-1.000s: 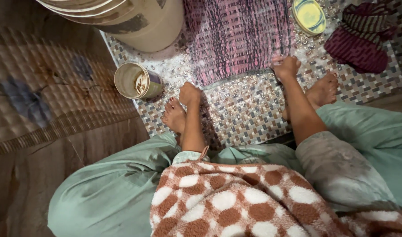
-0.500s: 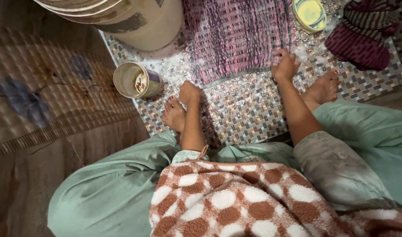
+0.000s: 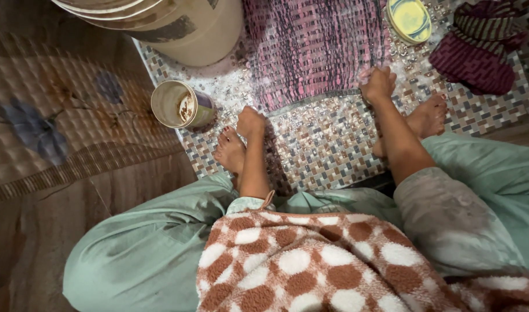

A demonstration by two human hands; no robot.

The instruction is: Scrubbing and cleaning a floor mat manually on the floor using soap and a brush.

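While cropped above, pink cloth [image 3: 316, 49] edge gripped by curled left hand [image 3: 250, 122], right hand [image 3: 378, 84] fingers.

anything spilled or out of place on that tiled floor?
Yes. White suds or foam lie spread over the mosaic tile floor around the pink woven cloth, which both hands, left hand and right hand, grip at its near edge. A small tin can lies tipped on its side.

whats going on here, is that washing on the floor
A person squats on a wet tiled floor, both fists on the near edge of a soapy pink woven cloth. The left hand grips one corner, the right hand the other. A tin can lies beside a large bucket.
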